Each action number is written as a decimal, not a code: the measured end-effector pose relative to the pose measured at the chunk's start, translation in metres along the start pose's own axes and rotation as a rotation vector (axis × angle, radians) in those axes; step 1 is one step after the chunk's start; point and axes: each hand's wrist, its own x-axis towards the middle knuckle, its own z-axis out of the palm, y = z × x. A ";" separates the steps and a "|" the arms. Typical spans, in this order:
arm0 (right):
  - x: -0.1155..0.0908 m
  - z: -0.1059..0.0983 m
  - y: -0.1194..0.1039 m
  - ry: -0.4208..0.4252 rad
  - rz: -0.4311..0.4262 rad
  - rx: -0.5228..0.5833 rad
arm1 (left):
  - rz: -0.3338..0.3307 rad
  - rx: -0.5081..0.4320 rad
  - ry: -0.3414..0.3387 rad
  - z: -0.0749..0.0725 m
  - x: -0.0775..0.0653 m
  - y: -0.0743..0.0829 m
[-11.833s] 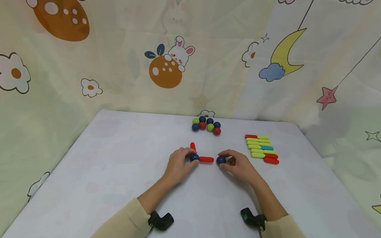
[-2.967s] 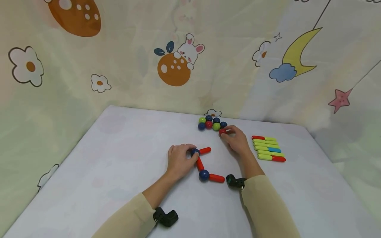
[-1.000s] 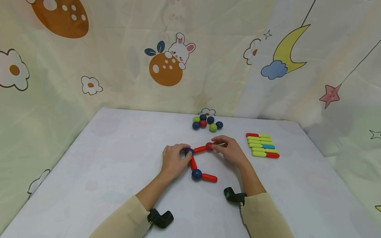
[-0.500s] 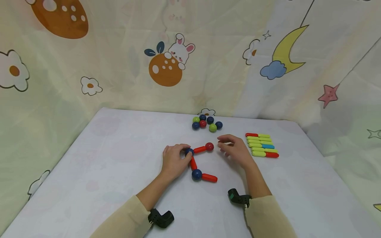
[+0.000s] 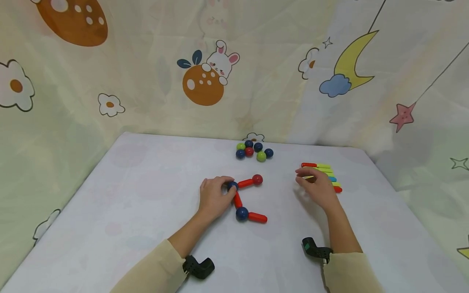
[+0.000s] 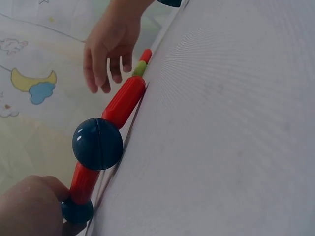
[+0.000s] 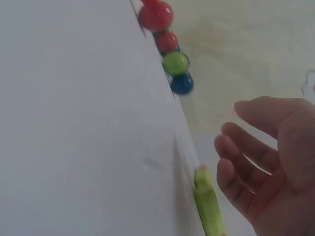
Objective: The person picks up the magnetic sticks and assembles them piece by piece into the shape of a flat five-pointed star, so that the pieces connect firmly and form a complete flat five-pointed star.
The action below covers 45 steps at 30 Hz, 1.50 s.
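Observation:
My left hand (image 5: 216, 198) pinches a dark blue ball (image 5: 233, 186) between thumb and fingers. From that ball a red stick (image 5: 246, 183) runs to a red ball (image 5: 257, 179). Another red stick (image 5: 237, 200) joins it to a second blue ball (image 5: 242, 214), large in the left wrist view, and a third red stick (image 5: 258, 218) sticks out rightward from there. With fingers loosely bent and nothing in them, my right hand (image 5: 318, 188) hovers over the row of coloured sticks (image 5: 324, 166), partly hiding it. A lime-green stick (image 7: 209, 206) shows beside that hand in the right wrist view.
A cluster of loose balls, blue, green and red, lies near the table's back edge, a green ball (image 5: 261, 156) at its front. The white table (image 5: 146, 228) meets a printed cloth backdrop (image 5: 146, 81).
A red ball has gone from the back cluster to the end of the upper red stick. My right hand has let go of it and moved right, over the stick row.

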 end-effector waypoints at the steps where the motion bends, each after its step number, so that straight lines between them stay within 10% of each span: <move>1: -0.002 -0.005 0.004 0.017 -0.009 -0.028 | 0.003 -0.002 0.003 0.000 0.000 0.000; 26: -0.003 -0.021 0.038 0.020 0.008 -0.387 | -0.013 -0.003 0.003 -0.001 -0.001 0.001; 45: -0.007 -0.020 0.040 0.115 0.034 -0.157 | -0.006 -0.007 0.006 -0.001 -0.001 0.000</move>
